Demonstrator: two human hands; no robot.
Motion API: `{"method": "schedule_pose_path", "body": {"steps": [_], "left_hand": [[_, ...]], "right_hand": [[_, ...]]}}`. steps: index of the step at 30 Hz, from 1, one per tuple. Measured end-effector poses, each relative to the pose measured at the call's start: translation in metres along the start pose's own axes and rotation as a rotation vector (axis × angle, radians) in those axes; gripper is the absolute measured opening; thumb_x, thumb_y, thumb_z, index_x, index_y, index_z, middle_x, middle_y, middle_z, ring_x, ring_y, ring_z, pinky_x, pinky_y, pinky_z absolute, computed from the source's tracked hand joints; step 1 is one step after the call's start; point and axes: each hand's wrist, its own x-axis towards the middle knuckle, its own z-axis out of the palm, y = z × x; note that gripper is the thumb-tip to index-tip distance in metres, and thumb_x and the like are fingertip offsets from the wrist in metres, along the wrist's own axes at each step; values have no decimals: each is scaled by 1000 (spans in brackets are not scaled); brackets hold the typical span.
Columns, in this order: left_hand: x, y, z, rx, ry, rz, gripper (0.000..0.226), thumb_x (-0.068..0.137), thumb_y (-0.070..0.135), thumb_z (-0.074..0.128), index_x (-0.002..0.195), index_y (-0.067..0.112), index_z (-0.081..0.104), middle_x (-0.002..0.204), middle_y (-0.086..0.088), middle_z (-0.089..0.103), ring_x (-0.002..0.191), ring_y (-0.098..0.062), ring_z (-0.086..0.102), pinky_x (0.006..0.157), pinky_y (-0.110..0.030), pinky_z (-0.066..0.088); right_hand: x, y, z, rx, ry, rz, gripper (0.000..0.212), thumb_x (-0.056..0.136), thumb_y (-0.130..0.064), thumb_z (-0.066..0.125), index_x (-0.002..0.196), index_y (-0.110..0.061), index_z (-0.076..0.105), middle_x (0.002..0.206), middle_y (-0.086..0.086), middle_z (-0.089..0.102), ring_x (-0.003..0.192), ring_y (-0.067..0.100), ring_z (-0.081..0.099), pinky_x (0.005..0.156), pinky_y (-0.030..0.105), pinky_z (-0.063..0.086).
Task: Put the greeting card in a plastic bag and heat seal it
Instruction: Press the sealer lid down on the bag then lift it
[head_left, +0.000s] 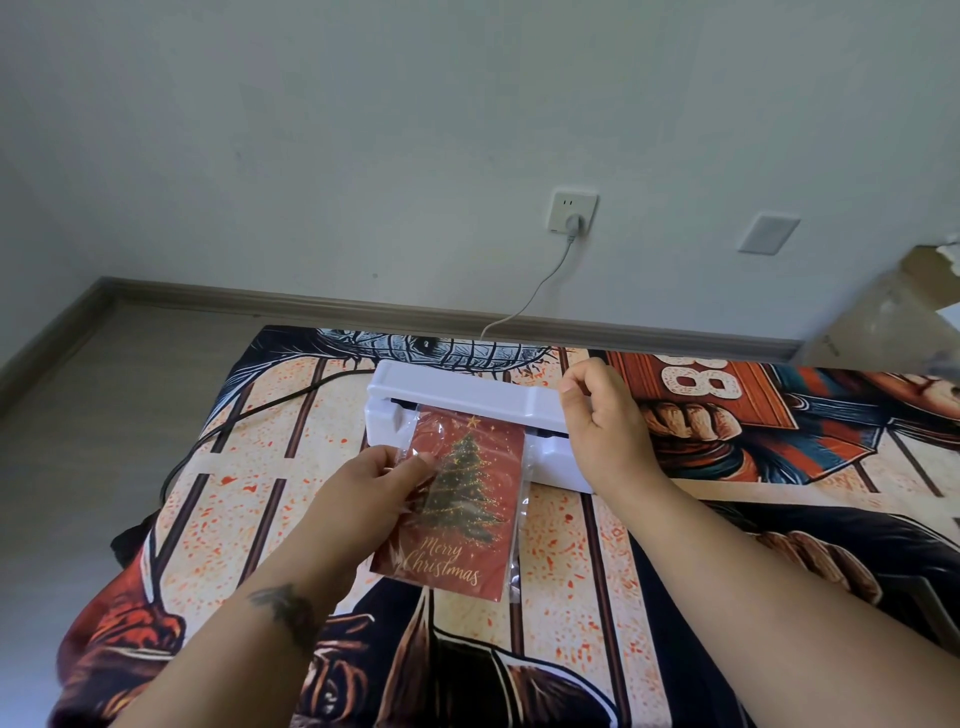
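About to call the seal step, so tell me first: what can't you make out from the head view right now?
- Open edge of the plastic bag: inside the slot of the heat sealer, hidden by its lid.
- Right end of the sealer: covered by the right hand; whether it presses down is unclear.
- Card left edge: partly behind the left hand.
- Sealer's indicator lights: none visible.

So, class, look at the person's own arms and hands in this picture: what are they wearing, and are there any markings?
Both forearms are bare, with no sleeves in view. The left forearm carries a dark tattoo near the wrist. The left hand and right hand wear no gloves, and no rings, watch or bracelet show.
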Motion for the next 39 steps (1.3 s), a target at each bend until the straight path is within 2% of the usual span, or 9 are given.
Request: {"method": "schedule_pose_path", "body": {"steps": [6,11,15,23,26,31,39], "left_hand": [[0,0,0,-25,-1,6,27,88,40,64,90,14,69,85,-10,78,79,-31,74,78,-50,57],[1,-1,0,-32,-1,3,26,88,40,64,90,15,69,85,-9,78,78,-29,75,78,-50,59],[3,-2,0,-31,3,6,25,88,40,64,89,15,70,83,-8,78,75,-27,75,74,-46,60],[3,-4,0,-31,-3,9,26,89,39,63,91,14,69,83,-8,78,75,-27,75,72,-42,59],[3,-4,0,-32,1,9,26,89,39,63,90,13,69,82,-8,78,75,-27,75,71,-42,59],[3,-4,1,-32,5,18,26,88,38,64,88,13,71,81,-7,78,73,-26,75,63,-34,56],[3,-3,1,-18,-2,17,27,89,40,63,89,14,70,81,-6,78,73,-25,75,67,-37,58]], "right_hand": [[0,-1,0,3,8,-3,11,92,-6,48,82,-7,53,88,7,55,85,23,49,76,34,39],[0,1,0,-3,6,-4,12,92,-7,47,82,-9,52,87,5,55,84,22,49,75,34,39],[-1,1,0,4,5,-4,13,93,-8,47,81,-14,50,87,4,54,83,20,49,73,31,37],[-1,2,1,1,8,-5,11,93,-9,47,83,-9,52,87,6,55,83,22,49,73,35,39],[-1,1,1,6,9,-5,11,93,-8,47,82,-8,52,87,5,55,83,21,49,72,32,38],[-1,1,1,8,13,-5,12,92,-7,47,82,-10,52,87,5,56,83,21,50,72,30,37],[-1,1,1,7,10,2,13,93,-10,46,81,-14,50,87,2,55,84,21,50,72,31,39]]}}
